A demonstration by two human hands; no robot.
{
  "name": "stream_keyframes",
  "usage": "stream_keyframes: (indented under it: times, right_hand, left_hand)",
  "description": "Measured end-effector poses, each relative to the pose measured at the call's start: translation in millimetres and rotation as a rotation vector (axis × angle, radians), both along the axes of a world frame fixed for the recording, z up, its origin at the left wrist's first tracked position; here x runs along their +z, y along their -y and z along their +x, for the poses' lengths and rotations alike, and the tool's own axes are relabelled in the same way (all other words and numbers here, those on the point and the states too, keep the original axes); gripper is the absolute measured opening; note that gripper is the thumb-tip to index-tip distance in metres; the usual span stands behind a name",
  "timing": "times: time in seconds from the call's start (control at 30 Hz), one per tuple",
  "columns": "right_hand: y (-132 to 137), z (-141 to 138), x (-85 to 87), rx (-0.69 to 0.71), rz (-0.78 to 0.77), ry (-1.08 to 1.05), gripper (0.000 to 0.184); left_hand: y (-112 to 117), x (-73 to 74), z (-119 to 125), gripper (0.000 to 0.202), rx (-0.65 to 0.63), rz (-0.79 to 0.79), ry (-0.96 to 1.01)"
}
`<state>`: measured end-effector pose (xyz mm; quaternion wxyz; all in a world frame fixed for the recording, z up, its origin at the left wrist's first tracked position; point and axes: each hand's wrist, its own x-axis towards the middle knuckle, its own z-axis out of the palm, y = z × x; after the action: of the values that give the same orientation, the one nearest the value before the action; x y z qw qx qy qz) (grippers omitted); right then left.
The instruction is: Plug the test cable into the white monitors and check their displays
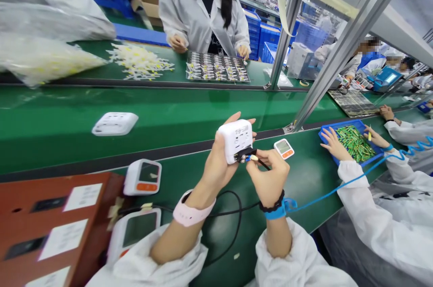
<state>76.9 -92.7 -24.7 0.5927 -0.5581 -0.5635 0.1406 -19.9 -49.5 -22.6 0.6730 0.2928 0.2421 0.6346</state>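
White sleeves point(162, 264) sit nearest, bottom edge. At 8 o'clock: brown fixture box point(50, 228) with paper labels, two screened monitors point(142, 176) just beside it. On the green belt point(203, 116) at 10 o'clock, one white casing point(115, 123) lies flat, well apart from both hands. Centre frame: left hand point(216, 161) is wrapped around the white unit point(236, 139), fingers curled behind it, thumb on the near side, held up off the bench. Right hand point(269, 174), with a blue wrist strap point(279, 210), pinches a small connector point(252, 157) between thumb and forefinger, touching the unit's lower edge; a black cable point(233, 215) loops back toward the box. Reads as the plug-mating step, connector at the port but seating not confirmable from this angle. Next move calls for holding the unit steady and the plug square to the port. Small display unit point(283, 148) lies at 2 o'clock of the right hand. At 3 o'clock, a co-worker's hands are in a blue tray point(324, 131) of green cells.
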Motion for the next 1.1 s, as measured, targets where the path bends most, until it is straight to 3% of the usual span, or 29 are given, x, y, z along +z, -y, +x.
stream_keyframes:
  times: [0.37, 0.7, 0.97, 1.1]
  right_hand:
    - [0.0, 5.3, 4.6, 0.141, -0.066, -0.09, 0.025]
    - [-2.8, 6.0, -2.5, 0.128, 0.084, 0.027, 0.025]
    - [-0.5, 3.1, 0.2, 0.078, 0.061, 0.013, 0.018]
    - [-0.9, 5.1, -0.1, 0.045, 0.043, -0.01, 0.016]
  left_hand:
    - [4.1, 1.1, 4.3, 0.068, 0.054, 0.048, -0.083]
    - [-1.0, -2.2, 3.7, 0.071, -0.024, 0.025, -0.044]
    - [1.2, -1.6, 5.1, 0.066, -0.016, 0.031, -0.058]
    - [1.6, -0.4, 8.0, 0.075, 0.009, -0.003, -0.088]
